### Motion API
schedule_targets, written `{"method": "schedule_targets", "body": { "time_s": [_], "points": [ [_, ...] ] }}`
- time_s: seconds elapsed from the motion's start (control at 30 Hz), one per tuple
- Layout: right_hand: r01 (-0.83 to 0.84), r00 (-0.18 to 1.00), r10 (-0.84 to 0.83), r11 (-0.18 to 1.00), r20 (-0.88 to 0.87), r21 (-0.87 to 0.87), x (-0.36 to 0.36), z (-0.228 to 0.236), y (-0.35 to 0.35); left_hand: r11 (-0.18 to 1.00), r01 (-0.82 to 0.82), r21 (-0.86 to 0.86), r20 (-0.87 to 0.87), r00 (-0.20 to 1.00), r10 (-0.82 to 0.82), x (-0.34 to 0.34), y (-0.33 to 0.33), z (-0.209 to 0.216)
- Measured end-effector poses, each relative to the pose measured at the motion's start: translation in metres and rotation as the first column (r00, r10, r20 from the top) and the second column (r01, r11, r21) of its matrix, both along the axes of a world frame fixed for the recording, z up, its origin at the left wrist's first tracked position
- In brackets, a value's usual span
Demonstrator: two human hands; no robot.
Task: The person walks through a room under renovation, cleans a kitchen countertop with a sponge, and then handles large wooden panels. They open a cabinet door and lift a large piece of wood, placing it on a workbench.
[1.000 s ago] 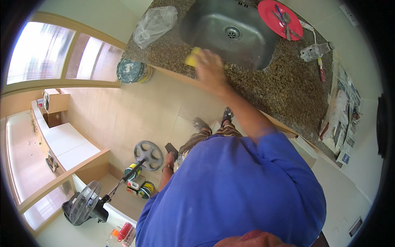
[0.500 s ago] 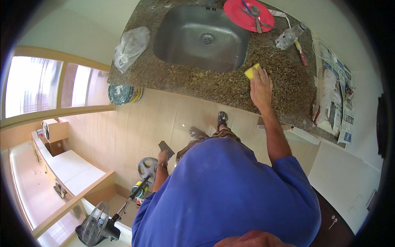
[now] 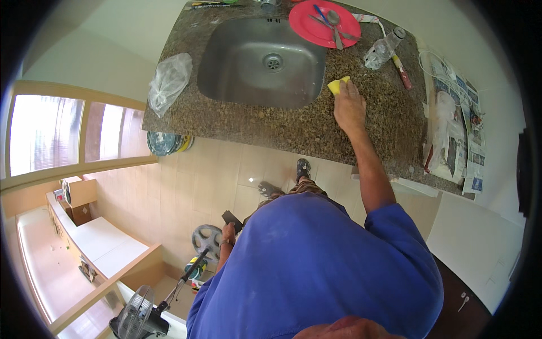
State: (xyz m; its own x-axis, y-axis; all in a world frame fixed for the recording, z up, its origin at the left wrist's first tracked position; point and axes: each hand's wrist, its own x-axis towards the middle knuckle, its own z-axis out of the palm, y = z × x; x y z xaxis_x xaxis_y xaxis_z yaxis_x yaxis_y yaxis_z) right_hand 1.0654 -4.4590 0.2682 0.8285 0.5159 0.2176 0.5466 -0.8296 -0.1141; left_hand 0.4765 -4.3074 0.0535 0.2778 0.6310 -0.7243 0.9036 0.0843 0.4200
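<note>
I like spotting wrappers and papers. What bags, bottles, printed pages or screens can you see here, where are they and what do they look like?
Clear plastic bag: crumpled, on the granite counter left of the sink.
Plastic bottle: clear, lying on its side, right of the red plate.
Newspaper sheets: spread flat at the counter's right end, pale with coloured pictures.
White plastic bag: lying on those sheets.
No screens in view.

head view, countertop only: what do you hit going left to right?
Clear plastic bag → steel sink → yellow sponge under the right hand → clear plastic bottle → red-handled tool → newspapers at the right end.
</note>
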Motion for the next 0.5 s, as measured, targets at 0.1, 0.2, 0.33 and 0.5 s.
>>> {"method": "schedule_targets", "body": {
  "time_s": [0.1, 0.2, 0.33, 0.5],
  "points": [
    [0.084, 0.996, -0.085, 0.996, 0.027, 0.033, 0.042, 0.007, 0.001, 0.977, 0.215, 0.01, -0.145, 0.966, -0.212, -0.014, 0.007, -0.018],
    [0.155, 0.986, -0.154, 0.988, 0.062, -0.012, 0.079, 0.0, 0.009, 0.968, 0.247, 0.048, -0.115, 0.964, -0.24, -0.008, 0.013, -0.025],
    [-0.036, 0.997, 0.034, 0.999, 0.071, 0.031, 0.018, 0.012, -0.003, 0.999, -0.011, 0.03, 0.034, 0.999, 0.01, 0.029, 0.004, 0.024],
    [0.089, 0.993, -0.09, 0.996, 0.077, 0.024, 0.044, -0.013, -0.076, 0.959, -0.266, -0.102, 0.153, 0.948, 0.279, 0.062, 0.009, 0.061]
  ]
}}
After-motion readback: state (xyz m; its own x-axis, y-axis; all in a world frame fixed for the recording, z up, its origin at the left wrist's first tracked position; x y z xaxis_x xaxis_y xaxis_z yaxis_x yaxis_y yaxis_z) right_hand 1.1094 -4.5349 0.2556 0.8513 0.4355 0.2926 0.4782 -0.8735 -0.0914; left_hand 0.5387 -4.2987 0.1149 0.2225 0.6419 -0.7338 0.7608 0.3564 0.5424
